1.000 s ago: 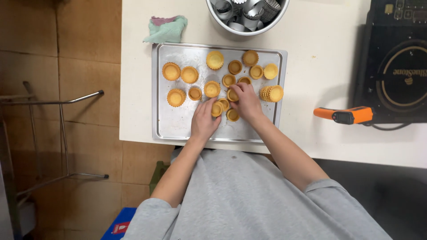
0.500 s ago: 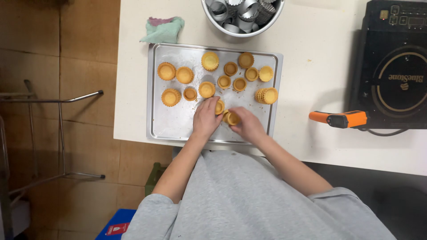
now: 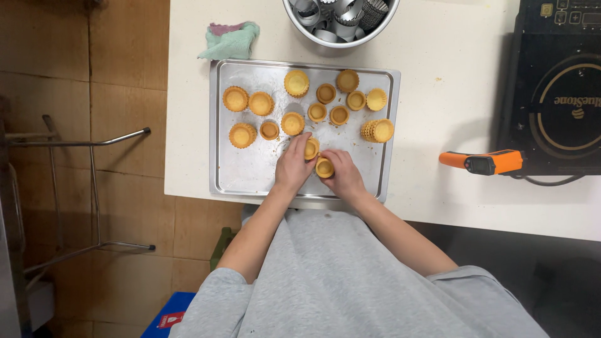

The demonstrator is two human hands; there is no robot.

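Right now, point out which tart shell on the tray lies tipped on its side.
The tart shell stack at the tray's right edge, below the far row's last shell. It lies sideways, fluted rims showing edge-on, while the other shells sit cup-up.

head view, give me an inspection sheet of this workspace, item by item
surface: white counter, crumbs near the tray
job's things: metal tray with loose tart shells in its upper half and a stack of shells at its right side
clutter: green cloth above the tray; steel bowl of metal moulds; orange handheld tool; black cooktop
grippers: left hand holds one shell; right hand holds another shell
cables: black cable by the cooktop's near edge; where it ends cannot be told
surroundings: tiled floor, metal frame at left, blue item on the floor
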